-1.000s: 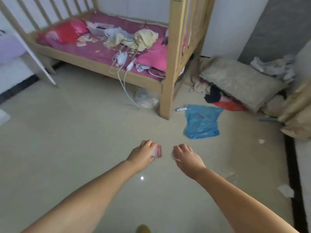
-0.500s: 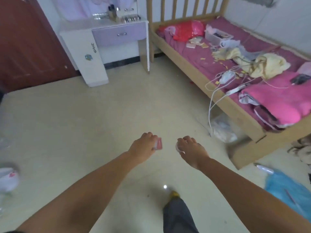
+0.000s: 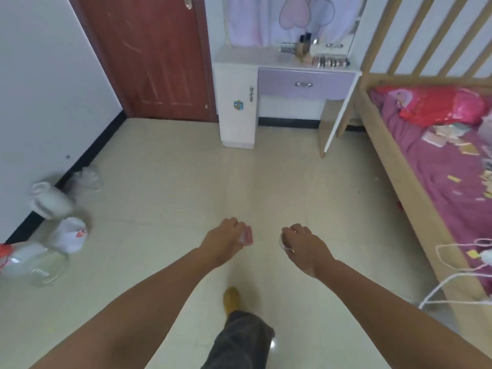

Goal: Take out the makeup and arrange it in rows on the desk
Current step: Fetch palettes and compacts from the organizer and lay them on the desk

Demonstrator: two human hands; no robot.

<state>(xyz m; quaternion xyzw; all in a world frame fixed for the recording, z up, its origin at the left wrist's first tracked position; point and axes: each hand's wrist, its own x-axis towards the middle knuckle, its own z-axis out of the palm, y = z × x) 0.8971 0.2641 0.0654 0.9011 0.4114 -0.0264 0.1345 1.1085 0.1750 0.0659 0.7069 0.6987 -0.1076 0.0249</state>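
Carrying step, I judge: left hand [image 3: 226, 242] grips a pink compact [image 3: 247, 235]; right hand [image 3: 303, 245] grips a clear round case [image 3: 282, 242]; next, reaching the desk [image 3: 239, 59] and extending its makeup row [image 3: 331, 61].

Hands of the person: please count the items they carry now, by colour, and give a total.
Pink flat case, in the left hand: 1
Clear round item, in the right hand: 1
Total: 2
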